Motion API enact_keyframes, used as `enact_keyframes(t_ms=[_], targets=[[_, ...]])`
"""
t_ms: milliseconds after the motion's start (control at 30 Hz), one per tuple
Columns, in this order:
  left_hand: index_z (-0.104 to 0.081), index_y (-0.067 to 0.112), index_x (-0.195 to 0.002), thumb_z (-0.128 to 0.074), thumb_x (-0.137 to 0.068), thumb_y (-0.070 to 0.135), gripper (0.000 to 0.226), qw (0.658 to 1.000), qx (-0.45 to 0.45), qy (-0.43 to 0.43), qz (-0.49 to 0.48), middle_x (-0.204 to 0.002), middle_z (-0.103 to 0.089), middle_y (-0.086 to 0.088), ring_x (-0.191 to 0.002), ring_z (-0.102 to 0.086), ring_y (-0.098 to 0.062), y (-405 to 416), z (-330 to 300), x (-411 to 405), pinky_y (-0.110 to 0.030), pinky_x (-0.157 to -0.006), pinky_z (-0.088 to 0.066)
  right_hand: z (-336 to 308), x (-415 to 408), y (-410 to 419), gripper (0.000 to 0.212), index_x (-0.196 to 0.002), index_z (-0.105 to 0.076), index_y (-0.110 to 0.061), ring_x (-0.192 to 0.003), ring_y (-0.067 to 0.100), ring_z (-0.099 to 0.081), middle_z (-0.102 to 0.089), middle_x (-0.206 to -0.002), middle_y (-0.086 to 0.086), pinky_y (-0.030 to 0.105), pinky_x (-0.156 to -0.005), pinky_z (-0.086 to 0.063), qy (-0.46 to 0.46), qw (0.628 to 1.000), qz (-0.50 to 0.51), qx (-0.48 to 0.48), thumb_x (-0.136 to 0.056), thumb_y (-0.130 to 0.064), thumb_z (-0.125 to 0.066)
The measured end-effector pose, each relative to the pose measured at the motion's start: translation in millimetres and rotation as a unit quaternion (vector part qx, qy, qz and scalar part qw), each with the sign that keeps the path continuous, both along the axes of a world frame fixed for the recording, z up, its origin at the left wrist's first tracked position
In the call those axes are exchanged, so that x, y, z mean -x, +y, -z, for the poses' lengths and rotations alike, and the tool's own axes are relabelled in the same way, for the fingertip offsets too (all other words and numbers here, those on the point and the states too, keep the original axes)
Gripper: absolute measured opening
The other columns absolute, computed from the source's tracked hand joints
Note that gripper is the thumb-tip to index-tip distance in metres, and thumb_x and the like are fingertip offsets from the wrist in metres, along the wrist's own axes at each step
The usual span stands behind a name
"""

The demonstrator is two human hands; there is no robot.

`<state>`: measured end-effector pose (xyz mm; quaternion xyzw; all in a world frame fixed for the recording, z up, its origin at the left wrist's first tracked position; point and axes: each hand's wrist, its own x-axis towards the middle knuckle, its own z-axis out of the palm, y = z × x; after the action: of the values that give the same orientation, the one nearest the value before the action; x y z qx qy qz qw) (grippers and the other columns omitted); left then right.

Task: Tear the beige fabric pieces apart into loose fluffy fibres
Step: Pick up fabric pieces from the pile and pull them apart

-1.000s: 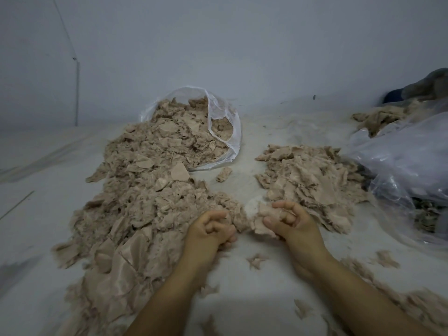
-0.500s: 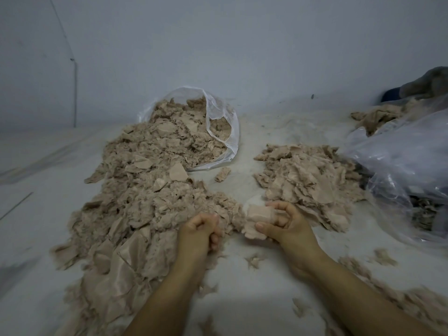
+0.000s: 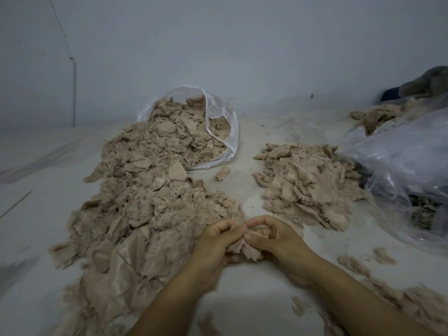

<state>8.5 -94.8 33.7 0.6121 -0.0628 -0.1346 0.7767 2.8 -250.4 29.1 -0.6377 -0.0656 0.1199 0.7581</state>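
both hands have met, left hand (image 3: 218,238) and right hand (image 3: 271,238) pinching one frayed beige fabric piece (image 3: 244,249).

Your left hand (image 3: 218,241) and right hand (image 3: 274,241) were bare, with no gloves, rings or watch showing. Both forearms were uncovered as far as the lower edge, no sleeve in view. Your fingers (image 3: 257,220) had short nails.

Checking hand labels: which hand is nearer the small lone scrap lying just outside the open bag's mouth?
Left. The left hand sits below the scrap; the right hand lies below, further right.
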Motion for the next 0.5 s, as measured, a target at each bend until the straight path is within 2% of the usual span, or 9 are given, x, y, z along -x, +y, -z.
enact_keyframes(t_ms=[100, 167, 233, 367, 467, 500], targets=[[-0.063, 0.015, -0.062, -0.059, -0.087, 0.01, 0.025, 0.999, -0.013, 0.001, -0.048, -0.054, -0.056, -0.001, -0.044, -0.05, -0.008, -0.3, -0.1, -1.2, -0.017, -0.037, -0.036, -1.0, 0.2, 0.4, 0.017, -0.078, -0.067, -0.011, -0.054, 0.017, -0.054, -0.061, -0.067, 0.012, 0.022, -0.051, -0.048, 0.003, 1.0, -0.008, 0.027, -0.068, -0.022, -0.076], [-0.063, 0.014, -0.06, -0.058, -0.088, 0.006, 0.029, 0.996, -0.011, -0.007, -0.093, -0.053, -0.054, -0.002, -0.043, -0.047, -0.008, 2.8, -0.4, -3.7, -0.017, -0.036, -0.034, -1.7, -1.2, 0.3, 0.007, -0.076, -0.067, -0.01, -0.049, 0.015, -0.051, -0.058, -0.063, 0.009, 0.02, -0.047, -0.045, 0.001, 0.999, -0.003, 0.041, -0.077, -0.013, -0.073], [-0.063, 0.014, -0.058, -0.057, -0.087, 0.004, 0.032, 0.993, 0.01, 0.0, -0.116, -0.051, -0.053, -0.002, -0.04, -0.045, -0.007, 5.7, -0.5, -5.6, -0.015, -0.033, -0.031, -4.0, -2.3, -0.4, 0.007, -0.077, -0.066, -0.009, -0.045, 0.012, -0.051, -0.057, -0.057, 0.005, 0.02, -0.045, -0.045, -0.003, 0.999, 0.006, 0.052, -0.081, -0.006, -0.07], [-0.067, 0.014, -0.057, -0.059, -0.085, 0.005, 0.03, 0.991, 0.034, -0.001, -0.128, -0.051, -0.051, -0.002, -0.04, -0.042, -0.007, 6.1, 0.6, -8.6, -0.015, -0.031, -0.028, -8.4, -0.5, -2.6, 0.005, -0.081, -0.065, -0.009, -0.048, 0.012, -0.054, -0.057, -0.059, 0.001, 0.021, -0.052, -0.05, -0.012, 0.998, 0.002, 0.057, -0.081, -0.009, -0.071], [-0.071, 0.014, -0.064, -0.067, -0.075, 0.017, 0.013, 0.997, 0.006, -0.039, -0.071, -0.05, -0.052, -0.002, -0.04, -0.042, -0.007, 5.5, 0.7, -4.2, -0.015, -0.034, -0.031, -7.6, 3.1, -1.5, 0.028, -0.099, -0.068, -0.013, -0.071, 0.019, -0.065, -0.069, -0.08, 0.008, 0.023, -0.065, -0.053, -0.032, 0.997, -0.028, 0.067, -0.074, -0.025, -0.074], [-0.072, 0.014, -0.065, -0.067, -0.073, 0.02, 0.011, 0.998, -0.002, -0.05, -0.048, -0.05, -0.052, -0.002, -0.04, -0.042, -0.007, 3.8, 0.8, -2.0, -0.015, -0.035, -0.032, -7.8, 4.7, 0.1, 0.028, -0.099, -0.069, -0.012, -0.074, 0.019, -0.066, -0.071, -0.083, 0.008, 0.023, -0.067, -0.052, -0.044, 0.995, -0.031, 0.08, -0.075, -0.026, -0.073]])
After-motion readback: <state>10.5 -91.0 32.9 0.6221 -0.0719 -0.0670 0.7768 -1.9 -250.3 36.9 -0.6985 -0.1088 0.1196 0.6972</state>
